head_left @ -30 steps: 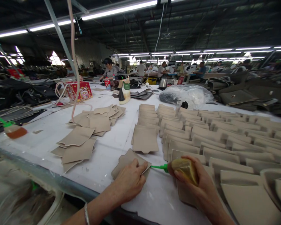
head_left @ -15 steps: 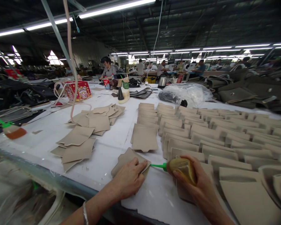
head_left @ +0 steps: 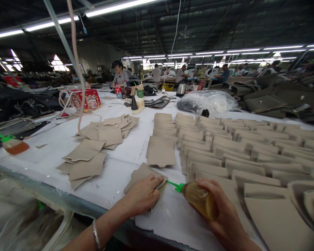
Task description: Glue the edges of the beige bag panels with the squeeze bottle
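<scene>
Near the table's front edge lies a beige leather-like piece [head_left: 139,174], apparently of two layers with a slightly raised right edge. My left hand [head_left: 143,193] grips it from above, fingers over its right part; the thumb's contact is partly hidden. My right hand [head_left: 222,212] is wrapped round a squeeze bottle [head_left: 200,200] of yellowish-brown liquid. The bottle is tilted, its thin green nozzle [head_left: 174,184] pointing left, with the tip at the piece's right edge. A yellowish trace shows between the layers there.
Loose beige pieces [head_left: 87,165] are heaped at left, and many folded ones [head_left: 230,150] stand in rows at right. A second green-tipped bottle [head_left: 15,144] lies far left. Behind are a red box [head_left: 86,99], a kettle [head_left: 180,90] and a plastic bag [head_left: 211,101]. A hose [head_left: 77,62] hangs at left.
The bottle has swung so that its body sits lower and its nozzle slants up to the left, still at the piece's edge. My left hand has barely shifted.
</scene>
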A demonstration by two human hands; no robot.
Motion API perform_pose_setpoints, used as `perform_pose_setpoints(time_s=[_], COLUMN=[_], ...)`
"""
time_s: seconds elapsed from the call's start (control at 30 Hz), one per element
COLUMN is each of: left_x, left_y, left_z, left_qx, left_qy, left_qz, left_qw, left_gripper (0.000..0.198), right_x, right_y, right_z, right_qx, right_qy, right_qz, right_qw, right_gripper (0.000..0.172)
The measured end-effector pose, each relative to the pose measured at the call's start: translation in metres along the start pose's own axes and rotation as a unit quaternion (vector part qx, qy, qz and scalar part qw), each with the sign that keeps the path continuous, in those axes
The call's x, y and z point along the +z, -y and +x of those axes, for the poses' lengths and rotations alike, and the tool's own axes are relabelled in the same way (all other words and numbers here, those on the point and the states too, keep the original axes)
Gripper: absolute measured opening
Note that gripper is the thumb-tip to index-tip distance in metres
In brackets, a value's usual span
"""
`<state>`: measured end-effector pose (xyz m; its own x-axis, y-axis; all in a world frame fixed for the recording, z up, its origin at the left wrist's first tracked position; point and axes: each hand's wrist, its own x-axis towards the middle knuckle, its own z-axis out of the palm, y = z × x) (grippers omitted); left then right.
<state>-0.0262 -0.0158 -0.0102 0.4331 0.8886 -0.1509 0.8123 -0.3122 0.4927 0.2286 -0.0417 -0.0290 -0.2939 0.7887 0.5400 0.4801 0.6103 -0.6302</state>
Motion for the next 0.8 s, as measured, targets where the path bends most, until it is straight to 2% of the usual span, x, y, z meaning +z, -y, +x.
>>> perform_pose_setpoints(time_s=[0.13,0.23,0.33,0.47,0.63,0.8], left_x=[-0.002,-0.002,-0.001,0.000,-0.001,0.002], left_y=[-0.001,-0.002,-0.002,-0.001,-0.002,0.000], left_z=[-0.001,-0.001,-0.002,-0.002,-0.005,-0.005], left_qx=[-0.004,-0.008,-0.012,-0.015,-0.015,-0.015], left_qy=[0.002,0.000,0.000,0.001,0.002,-0.008], left_qz=[-0.006,-0.004,-0.001,-0.002,0.003,0.006], left_qw=[1.000,1.000,1.000,1.000,1.000,1.000], left_gripper=[0.058,0.057,0.057,0.058,0.059,0.056], right_x=[-0.002,-0.002,-0.001,-0.003,-0.002,0.002], right_y=[-0.002,-0.005,-0.003,0.001,0.002,0.016], right_z=[0.003,0.006,0.005,0.004,0.006,-0.001], right_qx=[0.068,0.092,0.111,0.171,0.187,0.214], right_qy=[-0.033,-0.048,-0.038,-0.006,-0.046,-0.006], right_qz=[0.001,-0.010,0.003,0.066,0.046,0.117], right_qw=[0.997,0.995,0.993,0.983,0.980,0.970], right_gripper=[0.033,0.034,0.036,0.041,0.042,0.040])
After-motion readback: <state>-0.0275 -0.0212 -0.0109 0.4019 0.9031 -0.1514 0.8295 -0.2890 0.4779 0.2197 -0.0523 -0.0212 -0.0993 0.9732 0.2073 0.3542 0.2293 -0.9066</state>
